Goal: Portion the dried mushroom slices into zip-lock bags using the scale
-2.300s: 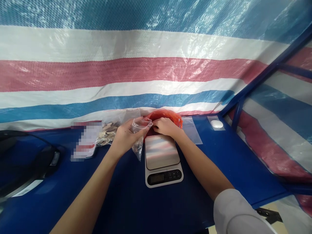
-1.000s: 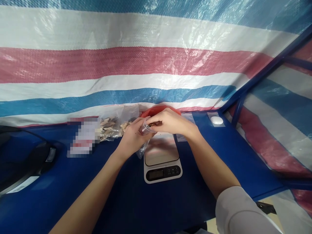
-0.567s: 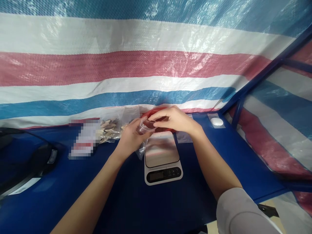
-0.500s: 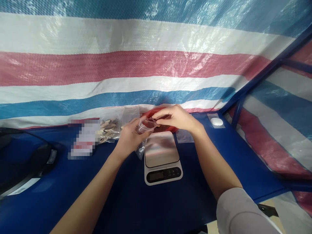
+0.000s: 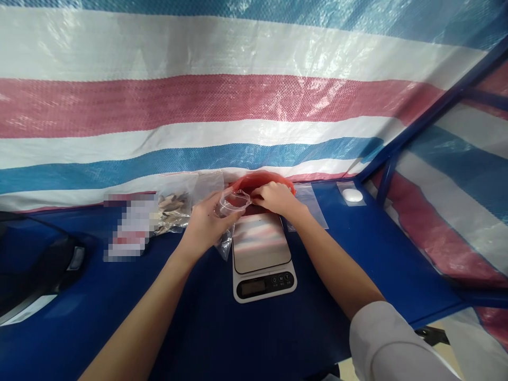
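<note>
Bare hands work apart, though close together, above the back of a blue tabletop [image 5: 397,264], the left hand [image 5: 205,218] wrapped around a clear, round-rimmed plastic cup [image 5: 229,204] and the right hand [image 5: 278,198] curled at the mouth of a red-orange plastic bag [image 5: 257,179]. The cup is raised, its open mouth uppermost, just left of the right hand's fingertips; whether those fingers pinch anything cannot be told. The red-orange bag stands open behind a white kitchen scale [image 5: 245,277] with a shiny square metal plate [image 5: 262,248], a dark display and a black strip of buttons. A crumpled clear plastic bag [image 5: 224,247] shows beneath the left hand, beside the scale's left edge.

Left of the left hand lies a transparent bag of brown and cream dried pieces [image 5: 173,210], next to an item blurred by pixelation [image 5: 133,227]. A flat clear plastic sleeve [image 5: 315,205] lies right of the red-orange bag, and farther right a smooth white oval object [image 5: 352,196] sits on or in a small clear packet. At far left is a black object with a pale label [image 5: 35,307], partly out of view. A light-grey sleeve [image 5: 384,338] covers part of the right arm. Blue, white and red striped plastic sheeting [image 5: 222,98] hangs behind, with a blue metal frame [image 5: 424,119] at right.
</note>
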A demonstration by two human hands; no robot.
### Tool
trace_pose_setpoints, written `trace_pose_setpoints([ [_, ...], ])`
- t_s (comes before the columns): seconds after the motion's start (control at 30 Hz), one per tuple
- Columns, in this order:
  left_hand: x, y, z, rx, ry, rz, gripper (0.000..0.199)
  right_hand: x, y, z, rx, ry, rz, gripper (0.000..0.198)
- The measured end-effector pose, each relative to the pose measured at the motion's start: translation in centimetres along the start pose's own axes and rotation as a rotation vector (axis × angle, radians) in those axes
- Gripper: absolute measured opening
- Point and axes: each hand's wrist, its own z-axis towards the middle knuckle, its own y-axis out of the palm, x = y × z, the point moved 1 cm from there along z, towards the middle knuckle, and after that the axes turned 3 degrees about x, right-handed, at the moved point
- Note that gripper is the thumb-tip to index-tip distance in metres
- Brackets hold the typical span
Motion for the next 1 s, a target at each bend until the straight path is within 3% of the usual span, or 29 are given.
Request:
trace_pose_setpoints([
  [0.5, 0.6, 0.1, 0.0, -0.006, -0.033, 0.004, 0.051, -0.3, 1.1, 0.1, 0.014, -0.071, -0.088, 0.029],
  [0.7, 0.2, 0.1, 0.0, -0.023, -0.042, 0.035, 0.049, 0.6, 0.2, 0.2, 0.084, -0.097, 0.159, 0.024],
  [1.0, 0.1, 0.5, -0.1, -0.029, 0.012, 0.050, 0.047, 0.5, -4.1, -1.3, 0.238, -0.226, 0.687, 0.012],
])
